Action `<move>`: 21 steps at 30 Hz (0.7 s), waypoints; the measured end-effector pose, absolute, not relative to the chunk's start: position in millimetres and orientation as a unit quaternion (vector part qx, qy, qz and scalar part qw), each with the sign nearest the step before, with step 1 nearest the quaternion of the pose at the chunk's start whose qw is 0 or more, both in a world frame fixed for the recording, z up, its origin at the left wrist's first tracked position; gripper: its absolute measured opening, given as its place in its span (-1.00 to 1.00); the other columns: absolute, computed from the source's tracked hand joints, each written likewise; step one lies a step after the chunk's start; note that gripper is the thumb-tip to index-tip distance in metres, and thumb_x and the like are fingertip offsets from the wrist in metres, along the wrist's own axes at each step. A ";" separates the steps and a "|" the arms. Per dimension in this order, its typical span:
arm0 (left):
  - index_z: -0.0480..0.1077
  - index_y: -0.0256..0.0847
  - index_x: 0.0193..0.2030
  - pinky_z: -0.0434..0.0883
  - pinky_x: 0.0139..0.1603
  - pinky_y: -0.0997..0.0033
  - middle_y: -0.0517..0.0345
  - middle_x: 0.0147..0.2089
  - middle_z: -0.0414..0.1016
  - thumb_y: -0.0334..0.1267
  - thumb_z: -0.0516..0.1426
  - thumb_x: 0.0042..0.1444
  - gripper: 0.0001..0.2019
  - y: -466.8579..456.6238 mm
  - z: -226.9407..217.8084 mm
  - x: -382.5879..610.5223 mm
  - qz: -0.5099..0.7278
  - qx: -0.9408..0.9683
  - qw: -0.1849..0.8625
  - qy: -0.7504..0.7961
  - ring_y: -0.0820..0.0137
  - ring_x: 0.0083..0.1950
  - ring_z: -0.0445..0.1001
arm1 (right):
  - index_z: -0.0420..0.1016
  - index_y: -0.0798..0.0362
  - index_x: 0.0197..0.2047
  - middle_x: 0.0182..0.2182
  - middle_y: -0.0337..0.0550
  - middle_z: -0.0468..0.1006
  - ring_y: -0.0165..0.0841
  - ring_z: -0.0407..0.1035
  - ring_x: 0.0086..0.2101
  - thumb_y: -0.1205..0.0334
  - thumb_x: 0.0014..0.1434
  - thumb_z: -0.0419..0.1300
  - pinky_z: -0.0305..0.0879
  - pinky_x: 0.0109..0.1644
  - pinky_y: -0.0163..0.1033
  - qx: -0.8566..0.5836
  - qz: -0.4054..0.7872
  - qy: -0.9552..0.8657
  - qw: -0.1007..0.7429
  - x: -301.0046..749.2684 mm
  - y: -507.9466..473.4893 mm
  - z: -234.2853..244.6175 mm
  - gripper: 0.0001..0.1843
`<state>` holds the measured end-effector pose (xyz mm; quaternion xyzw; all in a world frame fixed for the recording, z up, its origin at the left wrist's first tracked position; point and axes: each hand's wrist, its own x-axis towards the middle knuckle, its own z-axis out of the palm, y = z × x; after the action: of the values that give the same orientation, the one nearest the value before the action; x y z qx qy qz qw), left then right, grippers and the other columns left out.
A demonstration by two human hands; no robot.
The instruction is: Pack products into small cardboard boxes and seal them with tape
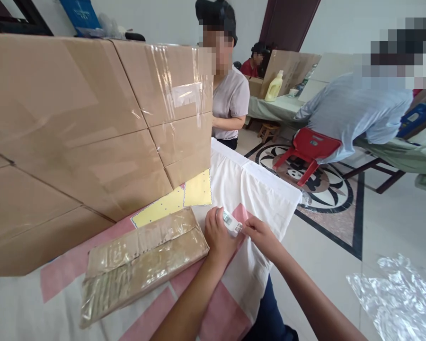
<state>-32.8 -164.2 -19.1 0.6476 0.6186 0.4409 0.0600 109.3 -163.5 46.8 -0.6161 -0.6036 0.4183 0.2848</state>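
Our forearms reach beside the parcel to the white device, best kept steady by our clasping left hand while our right hand, its grip unclear, meets one end.

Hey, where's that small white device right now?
In the head view, the small white device is just right of centre, in the left hand, with the right hand at its end and the taped package to its left.

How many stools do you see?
2: a red stool on the patterned floor, and a wooden stool farther back, near the green cloth. More may be hidden behind the boxes.
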 end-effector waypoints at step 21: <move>0.20 -0.29 0.26 0.37 0.24 -0.15 -0.33 0.25 0.31 -0.10 0.31 0.00 -0.28 -166.3 -13.0 -33.7 0.426 0.649 0.068 0.627 -0.12 0.29 0.32 | 0.43 0.08 -0.51 -0.72 -0.35 0.25 -0.55 0.02 -0.71 -0.20 0.19 0.18 -0.18 -0.62 -0.32 -0.565 0.617 -0.491 0.243 112.1 -162.5 34.5 -0.49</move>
<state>-33.7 -166.3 -13.0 0.6486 0.6273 0.4256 0.0683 112.1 -162.5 34.5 -0.5647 -0.4911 0.6172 0.2430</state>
